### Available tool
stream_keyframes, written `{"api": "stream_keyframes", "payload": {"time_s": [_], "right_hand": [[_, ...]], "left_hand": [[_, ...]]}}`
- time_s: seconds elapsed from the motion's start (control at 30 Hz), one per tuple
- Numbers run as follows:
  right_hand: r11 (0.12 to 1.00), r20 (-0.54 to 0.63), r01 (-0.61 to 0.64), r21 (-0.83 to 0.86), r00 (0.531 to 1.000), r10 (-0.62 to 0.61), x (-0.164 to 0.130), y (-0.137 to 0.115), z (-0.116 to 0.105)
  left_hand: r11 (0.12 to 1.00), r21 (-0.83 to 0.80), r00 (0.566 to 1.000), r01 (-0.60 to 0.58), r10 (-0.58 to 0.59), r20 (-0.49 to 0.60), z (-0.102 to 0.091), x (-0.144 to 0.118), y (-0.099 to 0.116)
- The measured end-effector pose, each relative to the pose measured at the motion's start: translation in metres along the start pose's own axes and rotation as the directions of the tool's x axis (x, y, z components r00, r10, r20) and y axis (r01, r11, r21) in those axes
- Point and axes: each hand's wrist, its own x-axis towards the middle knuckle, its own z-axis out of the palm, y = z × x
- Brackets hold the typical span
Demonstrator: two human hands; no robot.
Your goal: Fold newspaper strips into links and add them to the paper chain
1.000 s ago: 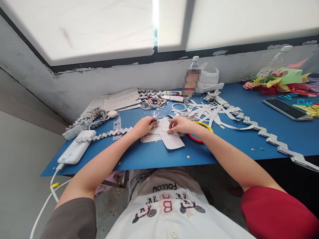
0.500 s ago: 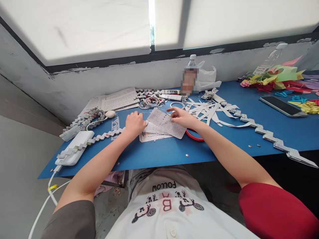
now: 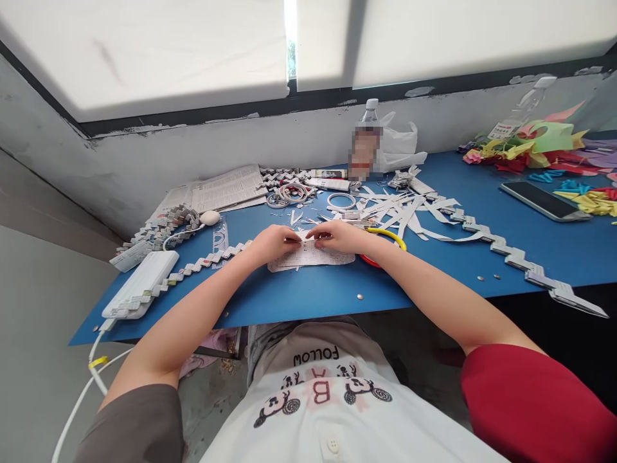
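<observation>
A small stack of printed paper (image 3: 313, 258) lies near the table's front edge, squared up with its long side across. My left hand (image 3: 276, 245) is at its upper left, fingers curled together on the far edge. My right hand (image 3: 338, 236) meets it from the other side, fingertips pinched on the same edge, close to the left ones. Beside the right wrist lie scissors (image 3: 398, 238) with yellow and red handles, partly hidden by the forearm. Left of my left hand runs a folded-paper zigzag chain (image 3: 205, 262).
White paper strips (image 3: 409, 215) and a tape roll (image 3: 341, 201) lie behind my hands. A power bank (image 3: 144, 283) with a cable sits left. A longer zigzag chain (image 3: 518, 257) and a phone (image 3: 544, 200) are right. A bottle (image 3: 365, 145) stands near the wall.
The tilted top paper now lies straight on the stack. My right hand has moved down and left, my left hand slightly down, and their fingertips now nearly meet. More of the scissors shows.
</observation>
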Motion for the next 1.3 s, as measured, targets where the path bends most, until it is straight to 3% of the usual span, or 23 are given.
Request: {"api": "stream_keyframes", "payload": {"time_s": [0.17,0.3,0.43,0.6,0.73,0.87,1.07,1.3], "right_hand": [[0.977,-0.027,0.033,-0.211,0.999,-0.040,0.001,0.004,-0.006],[0.886,0.031,0.075,-0.458,0.997,-0.069,-0.003,-0.004,-0.010],[0.855,0.071,0.072,-0.514,0.997,-0.041,-0.009,-0.012,-0.008],[0.961,0.046,-0.054,-0.270,0.997,0.069,-0.012,-0.007,-0.010],[0.968,0.015,-0.179,-0.174,0.983,0.184,-0.007,0.002,-0.013],[0.974,0.024,-0.163,-0.159,0.985,0.169,-0.005,0.008,-0.017],[0.980,0.071,-0.136,-0.147,0.987,0.147,-0.006,0.015,-0.019],[0.991,0.105,-0.080,-0.110,0.990,0.091,-0.007,0.014,-0.020]], "left_hand": [[0.970,0.243,0.999,-0.015,0.007,0.032,-0.002,-0.002,0.001],[0.878,0.470,0.993,-0.090,0.044,0.108,-0.004,-0.010,0.016],[0.819,0.559,0.990,-0.125,0.065,0.126,0.000,-0.017,0.031],[0.925,0.379,0.996,0.018,-0.049,0.071,0.004,-0.013,0.025],[0.976,0.173,0.991,0.130,-0.125,-0.036,0.006,-0.004,0.013],[0.981,0.083,0.981,0.176,-0.168,-0.093,0.008,-0.002,0.006],[0.984,-0.086,0.987,0.155,-0.157,-0.029,0.008,-0.002,-0.002],[0.971,-0.160,0.983,0.180,-0.185,-0.018,0.008,-0.002,-0.002]]}}
